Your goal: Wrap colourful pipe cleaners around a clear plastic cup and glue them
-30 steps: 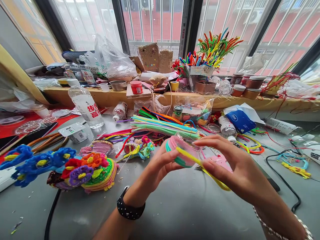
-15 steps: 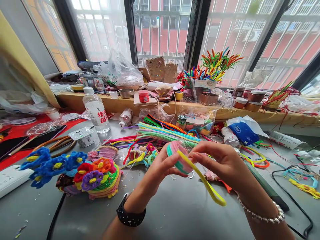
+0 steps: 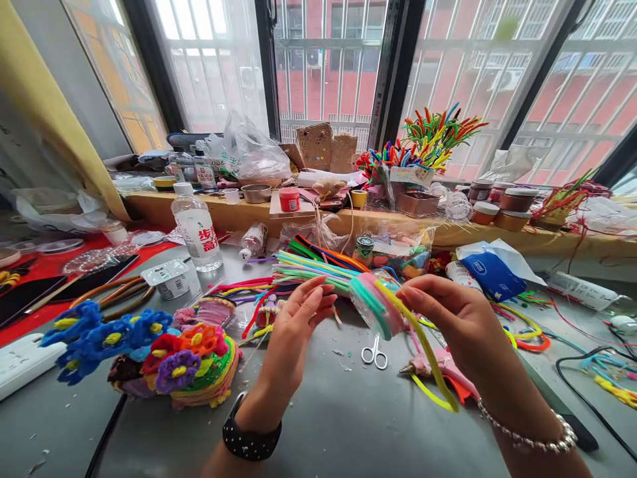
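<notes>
My right hand [image 3: 450, 309] pinches the clear plastic cup wrapped in pink and mint-green pipe cleaners [image 3: 374, 307] at its right side. A yellow pipe cleaner [image 3: 432, 358] runs from the cup past my fingertips and hangs down in a bend. To the left of the cup, my left hand [image 3: 298, 328] is apart from it, fingers extended and holding nothing. Small scissors [image 3: 374, 353] lie on the table below the cup. Under my right hand a pink glue gun [image 3: 438, 368] is partly hidden. Behind the hands lies a bundle of pastel pipe cleaners [image 3: 313, 271].
Blue pipe-cleaner flowers [image 3: 112, 337] and a wrapped colourful piece [image 3: 204, 372] stand at left. A clear bottle [image 3: 196, 229] and a white carton [image 3: 169, 279] are behind them. A blue tissue pack [image 3: 492, 272] lies at right, near a black cable [image 3: 572, 398].
My left hand has let go of the wrapped cup and moved left, its fingers opening. The cup now stays in my right hand, shifted slightly right. The scissors have come fully into sight.
</notes>
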Motion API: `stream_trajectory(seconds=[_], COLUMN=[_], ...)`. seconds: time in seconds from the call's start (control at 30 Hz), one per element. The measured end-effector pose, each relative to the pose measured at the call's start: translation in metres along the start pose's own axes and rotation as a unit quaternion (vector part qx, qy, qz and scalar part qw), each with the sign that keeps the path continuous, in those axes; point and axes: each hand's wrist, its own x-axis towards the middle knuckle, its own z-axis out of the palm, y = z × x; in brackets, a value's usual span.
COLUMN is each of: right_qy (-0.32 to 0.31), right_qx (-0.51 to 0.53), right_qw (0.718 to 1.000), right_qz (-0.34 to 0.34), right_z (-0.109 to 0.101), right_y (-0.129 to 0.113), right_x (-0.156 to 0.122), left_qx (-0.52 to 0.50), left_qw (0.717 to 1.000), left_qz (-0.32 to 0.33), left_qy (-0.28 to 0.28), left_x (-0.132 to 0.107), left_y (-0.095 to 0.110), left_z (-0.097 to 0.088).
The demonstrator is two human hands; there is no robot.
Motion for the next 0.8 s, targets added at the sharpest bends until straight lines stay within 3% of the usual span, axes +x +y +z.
stream_trajectory(seconds=[0.23, 0.47, 0.63, 0.8], right_qy=[0.044, 0.052, 0.048, 0.04], right_qx=[0.121, 0.236, 0.247, 0.237], right_qw=[0.992, 0.97, 0.968, 0.97], right_qz=[0.018, 0.024, 0.021, 0.034], right_z=[-0.007, -0.009, -0.007, -0.007], right_y=[0.001, -0.013, -0.019, -0.019], right_x=[0.002, -0.004, -0.01, -0.011], left_qx=[0.019, 0.049, 0.11, 0.157], left_qw=[0.999, 0.998, 0.99, 0.984], left_qz=[-0.036, -0.025, -0.033, -0.017], left_qy=[0.003, -0.012, -0.083, -0.081], left_x=[-0.002, -0.006, -0.009, -0.009], left_y=[0.001, 0.003, 0.005, 0.003], left_z=[0.004, 0.006, 0.008, 0.007])
